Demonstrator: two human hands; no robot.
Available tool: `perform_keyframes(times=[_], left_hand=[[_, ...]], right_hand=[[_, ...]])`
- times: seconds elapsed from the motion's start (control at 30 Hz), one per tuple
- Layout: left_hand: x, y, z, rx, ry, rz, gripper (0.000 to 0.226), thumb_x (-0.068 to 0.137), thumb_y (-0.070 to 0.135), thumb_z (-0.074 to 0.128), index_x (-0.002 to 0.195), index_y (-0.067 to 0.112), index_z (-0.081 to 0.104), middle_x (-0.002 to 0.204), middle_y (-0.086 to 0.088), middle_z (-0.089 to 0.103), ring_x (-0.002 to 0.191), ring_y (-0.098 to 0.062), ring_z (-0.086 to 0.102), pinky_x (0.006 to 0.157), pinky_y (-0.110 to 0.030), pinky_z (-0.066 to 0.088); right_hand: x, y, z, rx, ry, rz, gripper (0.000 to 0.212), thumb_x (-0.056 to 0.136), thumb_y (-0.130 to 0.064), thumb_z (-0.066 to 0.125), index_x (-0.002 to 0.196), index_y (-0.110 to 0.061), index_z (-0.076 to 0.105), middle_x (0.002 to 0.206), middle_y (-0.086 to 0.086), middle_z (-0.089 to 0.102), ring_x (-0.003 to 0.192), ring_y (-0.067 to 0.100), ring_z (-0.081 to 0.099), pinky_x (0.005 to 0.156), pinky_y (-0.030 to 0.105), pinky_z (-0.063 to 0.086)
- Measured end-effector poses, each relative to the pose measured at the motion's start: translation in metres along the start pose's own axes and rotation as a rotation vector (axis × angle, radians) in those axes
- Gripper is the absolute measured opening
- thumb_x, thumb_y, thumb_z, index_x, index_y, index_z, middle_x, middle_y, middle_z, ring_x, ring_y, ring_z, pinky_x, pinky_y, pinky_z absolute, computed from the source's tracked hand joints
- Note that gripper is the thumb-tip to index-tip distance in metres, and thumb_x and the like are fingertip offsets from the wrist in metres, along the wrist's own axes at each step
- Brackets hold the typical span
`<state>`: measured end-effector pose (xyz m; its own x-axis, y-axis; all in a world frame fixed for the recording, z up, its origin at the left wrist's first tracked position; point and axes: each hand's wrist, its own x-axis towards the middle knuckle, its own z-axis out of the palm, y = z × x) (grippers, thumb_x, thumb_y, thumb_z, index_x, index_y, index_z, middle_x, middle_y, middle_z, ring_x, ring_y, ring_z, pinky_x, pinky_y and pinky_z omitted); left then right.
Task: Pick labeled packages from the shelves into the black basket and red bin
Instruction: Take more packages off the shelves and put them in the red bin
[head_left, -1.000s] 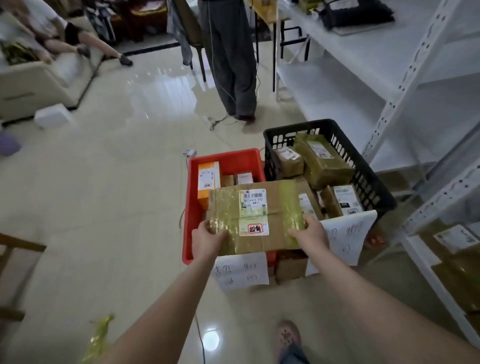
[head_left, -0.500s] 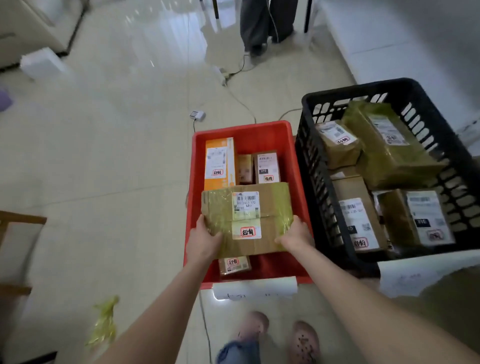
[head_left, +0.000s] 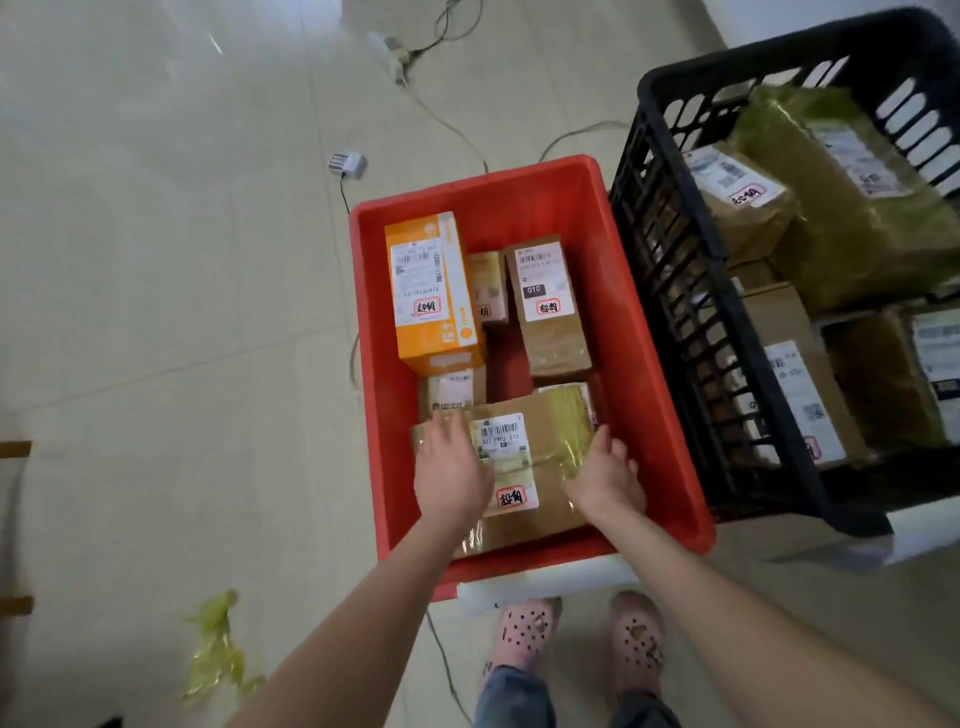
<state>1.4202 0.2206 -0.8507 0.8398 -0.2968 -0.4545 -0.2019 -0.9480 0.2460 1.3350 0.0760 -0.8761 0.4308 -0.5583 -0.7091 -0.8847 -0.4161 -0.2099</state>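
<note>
The left hand (head_left: 451, 470) and right hand (head_left: 607, 475) rest flat, fingers straight, on a brown box (head_left: 545, 431) inside the red bin (head_left: 623, 312), lower middle.

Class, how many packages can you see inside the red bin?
6: orange box, small box and 010 box at the far end; white-labelled box mid-left; taped box nearest; partly covered box behind it. More may be hidden.

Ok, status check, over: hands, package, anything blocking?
Left hand flat on taped package, right hand at its edge. Package in red bin, small boxes just beyond. Nothing blocking.
</note>
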Motion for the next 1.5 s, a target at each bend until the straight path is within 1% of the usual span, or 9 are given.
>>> perform_keyframes(times=[0.07, 0.17, 0.3, 0.43, 0.6, 0.8, 1.0, 1.23, 1.5], left_hand=[[0.024, 0.006, -0.005, 0.091, -0.016, 0.103, 0.074, 0.085, 0.014, 0.057, 0.149, 0.012, 0.019, 0.156, -0.014, 0.017, 0.144, -0.030, 0.019, 0.115, -0.044, 0.026], [0.049, 0.006, -0.002, 0.234, -0.129, 0.153, 0.076, 0.087, 0.016, 0.055, 0.151, 0.014, 0.013, 0.158, -0.011, 0.014, 0.145, -0.030, 0.013, 0.117, -0.048, 0.020], [0.047, 0.000, 0.012, 0.308, -0.309, 0.172, 0.082, 0.085, 0.018, 0.055, 0.152, 0.018, 0.007, 0.159, -0.007, 0.009, 0.146, -0.030, 0.010, 0.114, -0.052, 0.018], [0.035, 0.000, 0.008, 0.352, -0.278, 0.203, 0.086, 0.084, 0.018, 0.058, 0.152, 0.020, 0.006, 0.159, -0.008, 0.005, 0.146, -0.031, 0.007, 0.116, -0.051, 0.017], [0.004, 0.019, -0.006, 0.417, -0.268, 0.299, 0.096, 0.083, 0.031, 0.069, 0.152, 0.021, 0.003, 0.158, -0.011, 0.007, 0.145, -0.032, 0.010, 0.115, -0.048, 0.020], [-0.047, 0.063, -0.018, 0.482, -0.286, 0.487, 0.089, 0.085, 0.033, 0.066, 0.151, 0.021, 0.007, 0.158, -0.006, 0.010, 0.145, -0.028, 0.016, 0.113, -0.042, 0.027], [-0.126, 0.120, -0.002, 0.585, -0.315, 0.771, 0.084, 0.085, 0.027, 0.058, 0.152, 0.023, 0.008, 0.156, -0.003, 0.018, 0.142, -0.023, 0.021, 0.111, -0.037, 0.027], [-0.225, 0.233, 0.047, 0.651, -0.299, 1.083, 0.081, 0.082, 0.016, 0.057, 0.150, 0.020, 0.014, 0.154, -0.004, 0.019, 0.140, -0.024, 0.023, 0.108, -0.038, 0.032], [-0.396, 0.336, 0.146, 0.769, -0.269, 1.387, 0.083, 0.087, 0.029, 0.059, 0.151, 0.016, 0.008, 0.157, -0.006, 0.012, 0.144, -0.024, 0.016, 0.110, -0.038, 0.028]], right_hand=[[0.008, -0.012, -0.004, -0.108, 0.068, -0.153, 0.090, 0.085, -0.027, 0.066, 0.152, -0.024, 0.006, 0.158, 0.001, 0.013, 0.140, 0.028, 0.023, 0.104, 0.042, 0.036], [0.018, -0.025, -0.007, -0.299, 0.009, -0.342, 0.082, 0.087, -0.024, 0.060, 0.151, -0.035, 0.010, 0.161, 0.000, -0.004, 0.147, 0.028, -0.003, 0.116, 0.043, 0.015], [0.013, -0.017, 0.007, -0.377, -0.074, -0.323, 0.080, 0.086, -0.017, 0.055, 0.150, -0.040, 0.013, 0.160, 0.001, -0.014, 0.146, 0.031, -0.014, 0.119, 0.044, 0.002], [-0.002, -0.008, 0.004, -0.336, -0.083, -0.315, 0.082, 0.086, -0.018, 0.057, 0.151, -0.038, 0.010, 0.160, 0.004, -0.012, 0.147, 0.031, -0.009, 0.118, 0.044, 0.006], [-0.033, 0.002, -0.015, -0.164, 0.046, -0.274, 0.072, 0.089, -0.023, 0.057, 0.149, -0.034, 0.018, 0.160, 0.002, -0.002, 0.147, 0.028, 0.003, 0.116, 0.044, 0.020], [-0.089, 0.042, -0.037, 0.003, 0.132, -0.173, 0.071, 0.092, -0.030, 0.057, 0.150, -0.031, 0.016, 0.159, -0.001, 0.006, 0.145, 0.024, 0.008, 0.113, 0.040, 0.027], [-0.150, 0.124, -0.049, 0.137, 0.222, -0.038, 0.069, 0.090, -0.033, 0.058, 0.148, -0.030, 0.022, 0.153, 0.001, 0.020, 0.139, 0.021, 0.023, 0.109, 0.035, 0.031], [-0.217, 0.269, -0.064, 0.233, 0.363, 0.215, 0.068, 0.091, -0.034, 0.054, 0.149, -0.026, 0.020, 0.149, 0.001, 0.024, 0.137, 0.021, 0.024, 0.105, 0.032, 0.031], [-0.314, 0.461, -0.052, 0.389, 0.509, 0.394, 0.067, 0.091, -0.031, 0.053, 0.149, -0.024, 0.020, 0.155, 0.004, 0.017, 0.143, 0.024, 0.014, 0.111, 0.035, 0.028]])
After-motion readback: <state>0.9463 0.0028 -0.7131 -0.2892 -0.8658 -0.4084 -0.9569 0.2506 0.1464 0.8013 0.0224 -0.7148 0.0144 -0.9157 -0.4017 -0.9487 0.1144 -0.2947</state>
